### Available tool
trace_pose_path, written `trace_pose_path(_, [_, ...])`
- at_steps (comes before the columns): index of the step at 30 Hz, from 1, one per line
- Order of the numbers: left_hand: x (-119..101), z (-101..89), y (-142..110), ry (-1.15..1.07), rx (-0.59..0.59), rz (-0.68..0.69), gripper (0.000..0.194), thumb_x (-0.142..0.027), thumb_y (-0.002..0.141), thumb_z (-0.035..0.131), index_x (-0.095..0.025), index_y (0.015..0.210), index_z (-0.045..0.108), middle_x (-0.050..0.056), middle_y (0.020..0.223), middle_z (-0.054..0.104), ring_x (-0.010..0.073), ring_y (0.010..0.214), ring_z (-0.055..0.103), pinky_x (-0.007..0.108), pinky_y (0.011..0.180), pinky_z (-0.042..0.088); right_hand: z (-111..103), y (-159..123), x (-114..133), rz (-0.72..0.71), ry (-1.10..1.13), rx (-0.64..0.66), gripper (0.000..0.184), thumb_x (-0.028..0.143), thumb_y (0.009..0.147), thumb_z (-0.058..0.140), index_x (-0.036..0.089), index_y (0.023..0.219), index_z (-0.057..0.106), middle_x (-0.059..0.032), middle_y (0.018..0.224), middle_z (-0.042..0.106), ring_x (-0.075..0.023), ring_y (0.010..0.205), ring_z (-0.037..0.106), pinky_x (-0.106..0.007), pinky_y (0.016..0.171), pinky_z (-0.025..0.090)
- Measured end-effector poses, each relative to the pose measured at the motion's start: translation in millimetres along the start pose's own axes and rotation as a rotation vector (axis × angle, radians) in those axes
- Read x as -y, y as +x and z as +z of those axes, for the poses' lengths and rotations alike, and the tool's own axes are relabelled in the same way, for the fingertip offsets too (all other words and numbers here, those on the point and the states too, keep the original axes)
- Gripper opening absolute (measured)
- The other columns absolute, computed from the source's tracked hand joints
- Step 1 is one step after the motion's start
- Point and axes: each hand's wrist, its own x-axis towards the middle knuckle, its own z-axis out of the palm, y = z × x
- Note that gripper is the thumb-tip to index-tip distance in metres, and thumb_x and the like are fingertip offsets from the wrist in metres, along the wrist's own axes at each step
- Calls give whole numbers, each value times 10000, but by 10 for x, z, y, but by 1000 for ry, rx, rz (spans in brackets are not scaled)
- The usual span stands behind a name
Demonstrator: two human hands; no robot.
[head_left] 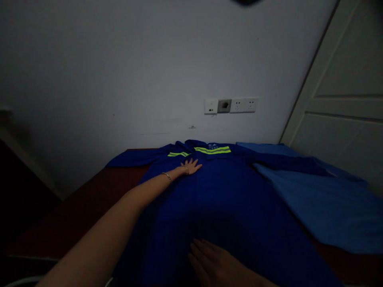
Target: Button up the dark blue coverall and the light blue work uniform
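Note:
A dark blue work jacket (227,187) with yellow-green reflective strips across the chest lies spread out, its collar toward the wall and its sleeves out to both sides. My left hand (191,166) rests flat on the upper front, just below the strips, fingers spread. Two thin bracelets circle that wrist and forearm. Nearer to me, my right hand (214,261) is over the lower part of the jacket, its fingers stretched out and close together. Whether it touches the cloth is too dark to tell. Neither hand grasps anything that I can see.
The jacket lies on a dark red tabletop (98,199). A lighter blue cloth (320,203) lies to the right, partly under the jacket's sleeve. Behind stands a white wall (134,71) with a row of sockets (231,105). A panelled door (344,83) is at the right.

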Motion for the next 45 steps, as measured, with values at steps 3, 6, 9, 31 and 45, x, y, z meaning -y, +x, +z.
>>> trace_pose_path(3, [-39, 64, 76, 29, -15, -23, 748, -684, 765, 71, -287, 1398, 41, 93, 1471, -3, 405, 1303, 33, 659, 952, 71, 234, -65, 18, -92, -55, -111, 274, 123, 839, 417, 72, 1040, 597, -147, 1008, 651, -230, 964, 606, -315, 808, 524])
trace_pose_path(6, [-59, 106, 119, 24, -40, -36, 703, -649, 787, 64, -298, 1396, 37, 93, 1471, -13, 414, 1299, 58, 670, 942, 71, 418, -102, 32, -111, -72, -152, 266, 127, 854, 397, 90, 1013, 606, -140, 974, 663, -223, 933, 620, -306, 776, 541])
trace_pose_path(9, [-65, 83, 100, 24, -43, -26, 699, -643, 794, 75, -291, 1397, 49, 92, 1472, 5, 413, 1299, 61, 669, 941, 83, 372, -78, 26, -70, -11, -111, 248, 124, 853, 418, 92, 1003, 611, -144, 1002, 653, -228, 938, 618, -309, 788, 533])
trace_pose_path(31, [1880, 146, -1491, 132, -84, -53, 570, -515, 882, 70, -272, 1398, 92, 28, 1473, 62, 258, 1336, 58, 515, 1032, 111, 453, 1005, -2409, 730, 26, 300, 765, 632, 824, 131, 116, 1375, 254, -105, 1443, 193, -264, 1327, 123, -476, 1056, 129])
trace_pose_path(45, [2030, -509, -2289, 236, -62, -176, 344, -374, 823, 395, -137, 914, 626, 108, 987, 634, 210, 912, 581, 300, 784, 441, 553, 1595, -1620, 283, 183, 94, 541, 449, 871, 283, 132, 1287, 420, -102, 1365, 375, -221, 1278, 291, -371, 1054, 228])
